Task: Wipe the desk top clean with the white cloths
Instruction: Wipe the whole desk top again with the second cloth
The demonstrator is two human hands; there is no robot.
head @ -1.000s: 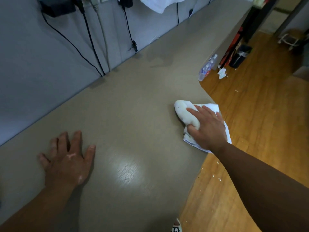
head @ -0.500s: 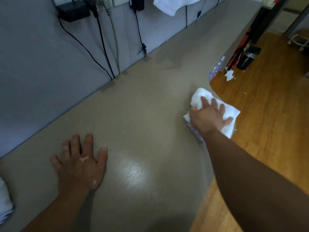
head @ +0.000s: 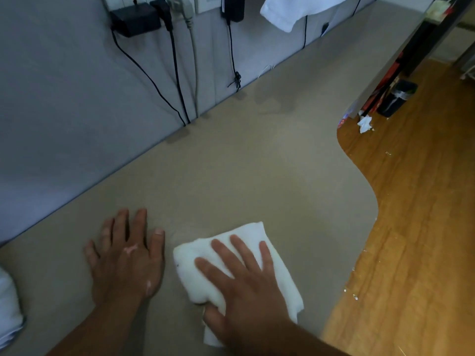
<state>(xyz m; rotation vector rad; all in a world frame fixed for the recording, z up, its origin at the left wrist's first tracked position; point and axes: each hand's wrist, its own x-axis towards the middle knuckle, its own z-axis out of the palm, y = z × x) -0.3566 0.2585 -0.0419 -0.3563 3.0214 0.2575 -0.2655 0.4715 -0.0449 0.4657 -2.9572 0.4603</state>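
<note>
While my right hand [head: 244, 286] presses flat, fingers spread, on the folded white cloth [head: 259, 242] near the desk top's [head: 257, 163] front edge, my left hand [head: 126, 255] lies splayed just beside it; the unwiped stretch, I think, runs ahead toward the back wall.

The right hand [head: 246, 286] covers the middle of the white cloth [head: 246, 235], and the cloth hides its thumb tip. A second white cloth [head: 7, 309] is cut by the left edge, a hanging white fabric [head: 290, 11] by the top edge. A bottle [head: 343, 122] shows only partly past the worktop [head: 257, 163] rim. Both forearms run off the bottom edge.
</note>
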